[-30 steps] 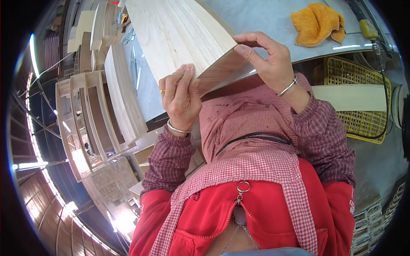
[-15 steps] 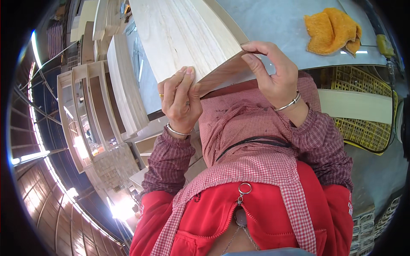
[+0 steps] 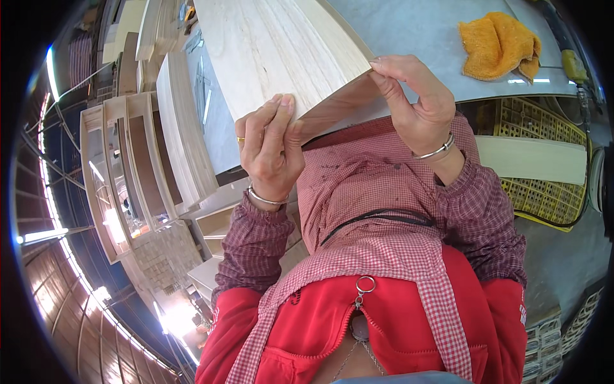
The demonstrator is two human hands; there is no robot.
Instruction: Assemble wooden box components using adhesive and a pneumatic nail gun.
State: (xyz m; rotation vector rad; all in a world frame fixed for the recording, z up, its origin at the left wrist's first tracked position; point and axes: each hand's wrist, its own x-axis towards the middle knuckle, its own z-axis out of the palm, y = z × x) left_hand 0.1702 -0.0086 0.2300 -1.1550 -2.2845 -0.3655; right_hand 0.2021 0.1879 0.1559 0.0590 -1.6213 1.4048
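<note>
A grey-blue tabletop (image 3: 409, 38) spans the upper part of the view, with one orange cloth (image 3: 499, 48) on it and one pale board (image 3: 531, 160) across a yellow crate (image 3: 532, 197) to the right. One wooden piece (image 3: 281, 51) lies ahead of both hands, its long axis running away from the person, slanting leftward, near end toward the apron (image 3: 364, 179). The left hand (image 3: 268, 144) grips its near left corner, fingertips on top; the right hand (image 3: 422, 102) pinches its near right corner.

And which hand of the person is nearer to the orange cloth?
Right. The right hand pinches a corner of the wooden piece, left of the orange cloth and lower in the picture; the left hand holds the piece farther left.
</note>
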